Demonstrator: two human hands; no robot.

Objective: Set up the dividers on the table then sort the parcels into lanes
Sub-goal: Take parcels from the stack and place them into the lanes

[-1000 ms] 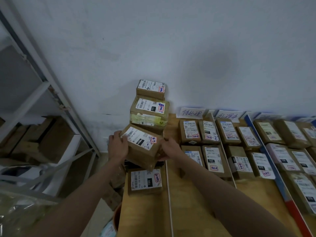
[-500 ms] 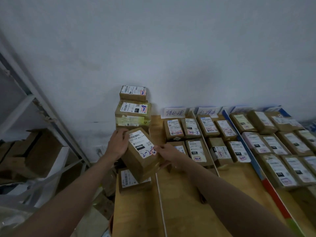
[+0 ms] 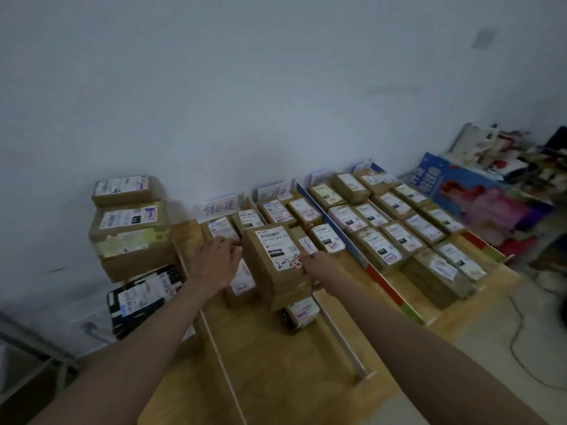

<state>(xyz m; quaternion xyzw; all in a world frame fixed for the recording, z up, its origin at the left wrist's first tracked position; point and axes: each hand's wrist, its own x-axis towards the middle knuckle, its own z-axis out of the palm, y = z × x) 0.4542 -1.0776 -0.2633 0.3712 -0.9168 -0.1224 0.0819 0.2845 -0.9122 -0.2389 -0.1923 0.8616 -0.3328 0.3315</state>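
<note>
I hold a brown cardboard parcel (image 3: 276, 265) with a white shipping label, tilted, in the air over the first lane of the wooden table (image 3: 270, 357). My left hand (image 3: 219, 260) is against its left side, and my right hand (image 3: 316, 266) grips its right edge near the label's lower corner. Beneath it, several labelled parcels (image 3: 302, 312) lie in the lane between two white dividers (image 3: 225, 360) (image 3: 343, 342). A stack of larger parcels (image 3: 130, 228) stands at the table's left end against the wall.
A blue, red and green divider (image 3: 386, 286) separates the lanes further right, which are filled with several rows of parcels (image 3: 399, 237). Paper lane signs (image 3: 219, 208) lean on the wall. A colourful box (image 3: 478, 194) and clutter sit at far right. A cable (image 3: 527, 348) lies on the floor.
Both hands carried the parcel from beside the left stack rightwards to above the first lane. The camera swung right, bringing the right lanes and the colourful box into view.
</note>
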